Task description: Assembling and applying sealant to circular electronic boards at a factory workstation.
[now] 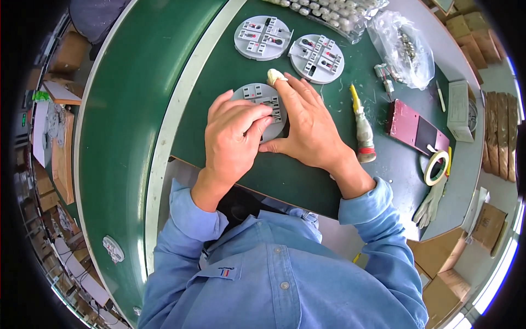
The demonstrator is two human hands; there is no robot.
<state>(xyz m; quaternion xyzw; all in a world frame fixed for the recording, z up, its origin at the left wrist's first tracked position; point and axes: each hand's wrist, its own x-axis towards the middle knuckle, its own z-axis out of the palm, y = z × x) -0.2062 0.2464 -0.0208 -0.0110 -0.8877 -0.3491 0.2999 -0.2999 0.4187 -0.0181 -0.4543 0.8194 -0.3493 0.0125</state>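
Round grey disc, slotted side upward, left hand pinched, hold unclear, right hand spread around it

Pale grey round plastic base, upper centre; dark green flat worktop; pink-and-black rectangular box, right; blue cloth shirt, bottom

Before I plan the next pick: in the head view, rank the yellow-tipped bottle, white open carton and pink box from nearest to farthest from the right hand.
From the right hand:
1. Yellow-tipped bottle: just to its right.
2. Pink box: farther right.
3. White open carton: far right, beyond the box.
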